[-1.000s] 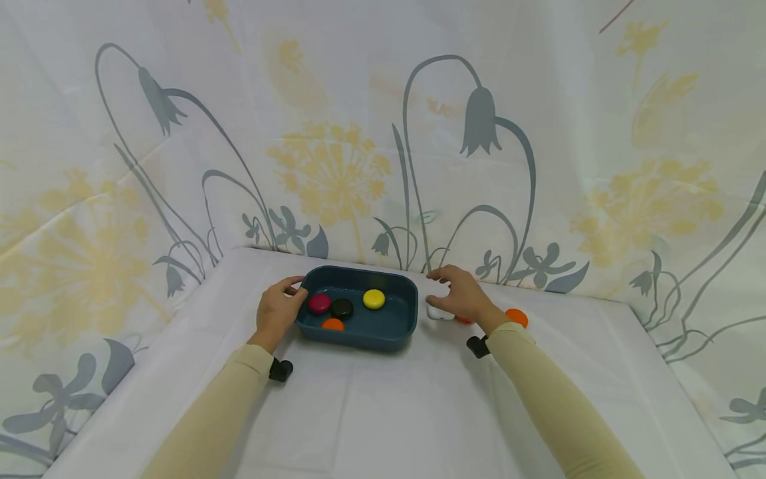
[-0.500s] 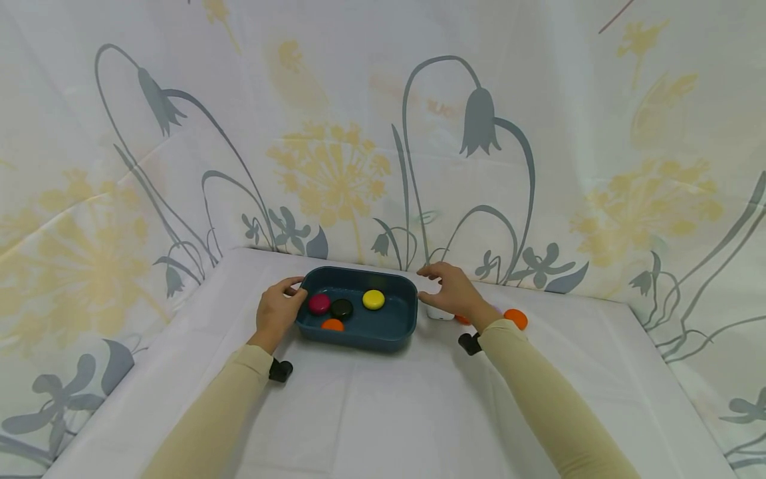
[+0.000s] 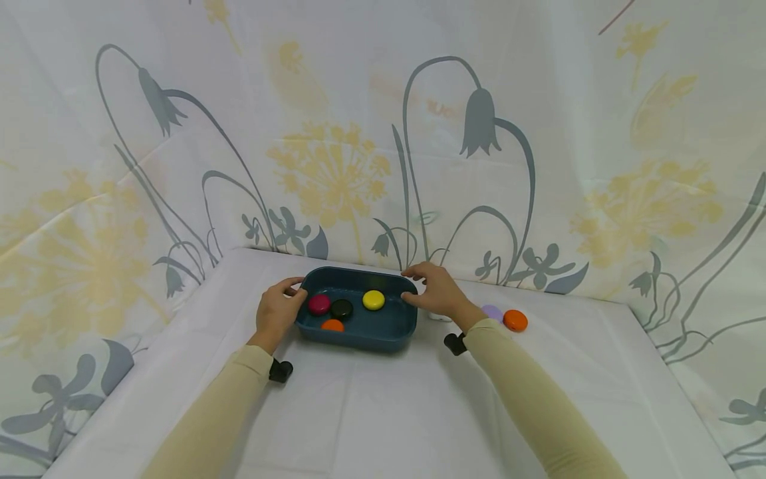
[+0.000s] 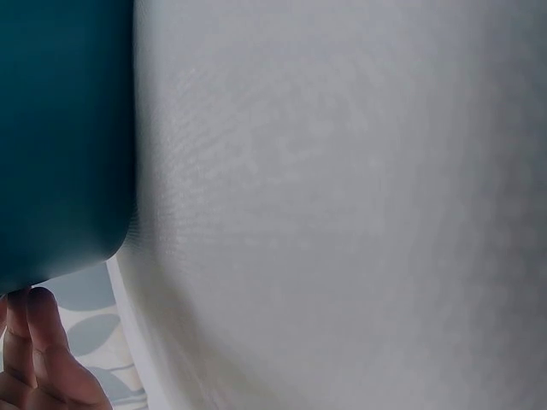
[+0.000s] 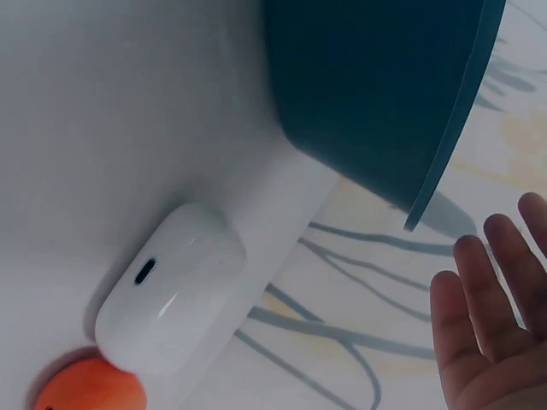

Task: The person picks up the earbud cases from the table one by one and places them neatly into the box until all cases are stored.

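Note:
A dark blue rectangular dish point(image 3: 383, 326) stands on the white table. In it lie a dark red disc point(image 3: 319, 305), a black disc point(image 3: 342, 309), a yellow disc point(image 3: 374, 300) and an orange disc point(image 3: 332, 325). My left hand point(image 3: 280, 310) grips the dish's left end, thumb at the rim; in the left wrist view its fingertips point(image 4: 41, 303) meet the outer wall. At the right end hovers my right hand point(image 3: 439, 293), fingers spread and thumb over the rim. The right wrist view shows those fingers point(image 5: 487, 299) apart from the dish.
A white computer mouse point(image 5: 175, 290) lies right of the dish, partly under my right hand, with an orange round piece point(image 5: 90, 389) beside it. Farther right are a lilac disc point(image 3: 493, 313) and another orange disc point(image 3: 516, 320). A flower-print curtain point(image 3: 383, 199) hangs behind.
My right hand has moved left, from above the white mouse to the dish's right rim, uncovering the lilac disc. The left hand and the dish stay put.

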Available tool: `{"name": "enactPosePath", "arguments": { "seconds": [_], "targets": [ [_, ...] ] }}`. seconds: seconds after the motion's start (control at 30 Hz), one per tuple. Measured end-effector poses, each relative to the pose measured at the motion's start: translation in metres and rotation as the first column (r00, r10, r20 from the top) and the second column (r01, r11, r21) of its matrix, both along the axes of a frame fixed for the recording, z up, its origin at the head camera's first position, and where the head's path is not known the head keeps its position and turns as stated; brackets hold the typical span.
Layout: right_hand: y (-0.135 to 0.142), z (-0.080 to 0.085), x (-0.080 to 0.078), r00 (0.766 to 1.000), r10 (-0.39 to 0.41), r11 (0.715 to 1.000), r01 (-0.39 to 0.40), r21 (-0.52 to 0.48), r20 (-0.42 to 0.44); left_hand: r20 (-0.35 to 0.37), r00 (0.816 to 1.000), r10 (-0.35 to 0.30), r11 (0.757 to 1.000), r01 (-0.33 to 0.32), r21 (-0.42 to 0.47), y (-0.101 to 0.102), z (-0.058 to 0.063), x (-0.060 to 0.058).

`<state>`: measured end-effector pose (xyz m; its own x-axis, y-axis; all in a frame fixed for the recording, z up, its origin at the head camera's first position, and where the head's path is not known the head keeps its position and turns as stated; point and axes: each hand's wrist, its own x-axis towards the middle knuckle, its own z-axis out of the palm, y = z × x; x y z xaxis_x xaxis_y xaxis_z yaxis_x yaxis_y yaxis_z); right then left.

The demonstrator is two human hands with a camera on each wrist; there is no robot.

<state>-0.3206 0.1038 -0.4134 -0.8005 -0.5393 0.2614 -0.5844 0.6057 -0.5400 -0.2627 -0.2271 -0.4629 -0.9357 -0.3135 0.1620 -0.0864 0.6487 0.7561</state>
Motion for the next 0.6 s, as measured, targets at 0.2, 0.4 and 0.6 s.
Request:
{"name": "enactPosePath", "arguments": {
  "seconds": [0.2,0.4,0.6],
  "targets": [
    [-0.012,-0.001,0.0,0.999,0.035,0.999,-0.036,-0.039,-0.009,0.013,1.0,0.006,1.0,-0.006,0.002,0.0,0.0,0.0],
    [-0.025,-0.004,0.001,0.999,0.031,0.998,-0.029,-0.047,0.04,0.011,1.0,0.003,1.0,-0.003,-0.003,0.0,0.001,0.001],
    [-0.035,-0.006,0.003,0.999,0.035,0.999,-0.034,-0.026,0.002,0.005,1.0,-0.002,1.0,0.002,-0.002,0.0,0.001,0.0]
  ]
}}
